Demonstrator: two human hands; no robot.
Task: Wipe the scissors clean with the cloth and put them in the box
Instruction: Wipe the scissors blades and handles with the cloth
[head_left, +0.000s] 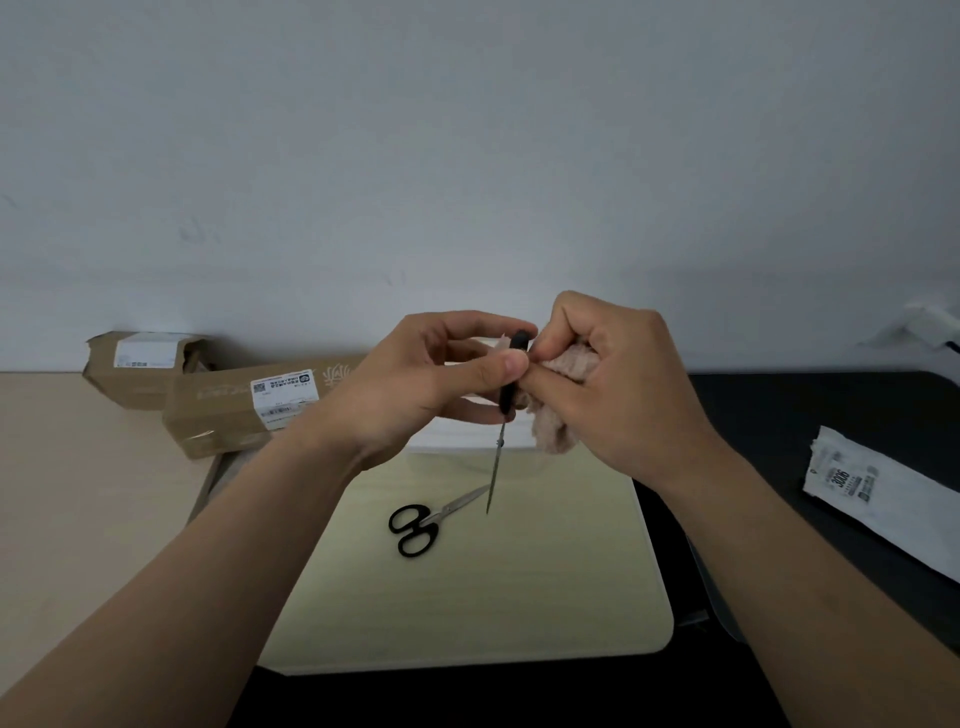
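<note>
Two pairs of scissors are showing. The nearer pair of scissors (422, 522), black-handled with closed silver blades, is lying flat on the pale board (519, 597) in the lower centre of the frame, tips pointing up and right. Above it, the held scissors (497, 457) are hanging blade-down, seen edge-on as a thin dark line, the black handle at the top.

Two hands are meeting at mid-frame. The left hand (415, 384) is pinching the black handle between thumb and fingers. The right hand (613, 384) is clenching one pinkish fuzzy cloth (553, 421) and pressing it against the handle.

Farther back at left, two cardboard boxes (244, 410) are sitting by the wall, each with a white label. One white printed bag (878, 499) is lying at the right edge.
</note>
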